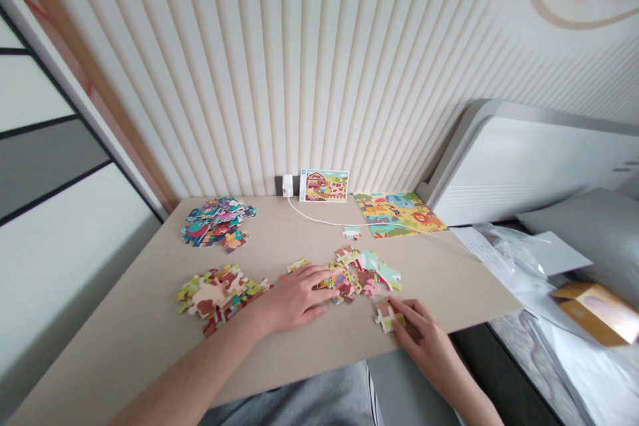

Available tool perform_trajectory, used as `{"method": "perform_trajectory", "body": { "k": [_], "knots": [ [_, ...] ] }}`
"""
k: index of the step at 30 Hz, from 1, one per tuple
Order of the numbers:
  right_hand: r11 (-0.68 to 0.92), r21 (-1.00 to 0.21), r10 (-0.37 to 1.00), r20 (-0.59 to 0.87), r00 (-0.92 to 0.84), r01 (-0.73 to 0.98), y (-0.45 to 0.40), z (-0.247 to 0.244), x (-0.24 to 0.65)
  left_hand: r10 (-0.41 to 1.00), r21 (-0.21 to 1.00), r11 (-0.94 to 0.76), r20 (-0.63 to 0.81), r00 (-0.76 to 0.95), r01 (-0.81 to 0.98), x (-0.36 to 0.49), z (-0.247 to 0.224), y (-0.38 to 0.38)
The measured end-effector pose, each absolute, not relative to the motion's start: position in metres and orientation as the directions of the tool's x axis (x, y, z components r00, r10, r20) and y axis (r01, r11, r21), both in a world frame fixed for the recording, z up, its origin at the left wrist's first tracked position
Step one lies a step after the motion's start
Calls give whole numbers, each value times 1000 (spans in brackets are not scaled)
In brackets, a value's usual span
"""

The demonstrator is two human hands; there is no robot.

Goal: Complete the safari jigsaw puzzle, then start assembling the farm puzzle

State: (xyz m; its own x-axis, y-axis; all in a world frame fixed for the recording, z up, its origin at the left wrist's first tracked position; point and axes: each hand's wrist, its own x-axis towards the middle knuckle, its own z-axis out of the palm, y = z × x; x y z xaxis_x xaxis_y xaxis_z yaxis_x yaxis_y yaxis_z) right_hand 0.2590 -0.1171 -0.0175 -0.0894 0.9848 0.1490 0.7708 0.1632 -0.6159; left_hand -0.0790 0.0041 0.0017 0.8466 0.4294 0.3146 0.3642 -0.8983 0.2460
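**Head view: inspection record**

1. Work surface: a beige tabletop (124, 339) extends forward from the person's lap, which is covered by grey trousers (294, 399).
2. Left hand (294, 296): released, palm down, fingers extended. The fingertips lie at the near side of the central pile of jigsaw pieces (357, 273). No grasp is visible.
3. Right hand (419, 326): partly closed. The thumb and fingers grip a small cluster of joined puzzle pieces (384, 316) at the near edge of the tabletop, just in front of the central pile.
4. Piece locations:
   - A second pile (214, 293) lies beside the left hand, on its far-left side.
   - A third pile (217, 221) lies further back, near the wall.
   - A single loose piece (352, 233) lies between the central pile and the back of the table.
5. Rear of table:
   - A farm picture card (324, 185) stands upright against the fluted wall panel (249, 80).
   - A white plug (287, 185) sits beside the card, with its white cable (319, 215) running along the tabletop.
   - A flat jungle-animal picture (397, 214) lies to the right.
6. Right of table: a plastic bag (509, 259) and an orange box (594, 313).
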Motion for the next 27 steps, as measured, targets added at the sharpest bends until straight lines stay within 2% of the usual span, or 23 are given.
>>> {"method": "perform_trajectory", "body": {
  "k": [10,15,19,23,27],
  "knots": [
    [133,-546,979,203,-24,827,-121,-19,257,428,256,-898,316,846,358,-79,-2,6],
    [185,-492,979,165,-118,851,-126,-18,260,422,243,-901,298,856,360,-80,-2,6],
    [192,-459,977,172,-125,867,-127,-17,265,424,243,-900,288,859,363,-80,-2,6],
    [200,-477,976,178,-128,856,-129,-15,266,426,245,-899,290,857,364,-79,-3,6],
    [174,-556,975,210,-66,813,-123,-15,272,424,245,-900,296,856,361,-80,-2,6]
  ]
}}
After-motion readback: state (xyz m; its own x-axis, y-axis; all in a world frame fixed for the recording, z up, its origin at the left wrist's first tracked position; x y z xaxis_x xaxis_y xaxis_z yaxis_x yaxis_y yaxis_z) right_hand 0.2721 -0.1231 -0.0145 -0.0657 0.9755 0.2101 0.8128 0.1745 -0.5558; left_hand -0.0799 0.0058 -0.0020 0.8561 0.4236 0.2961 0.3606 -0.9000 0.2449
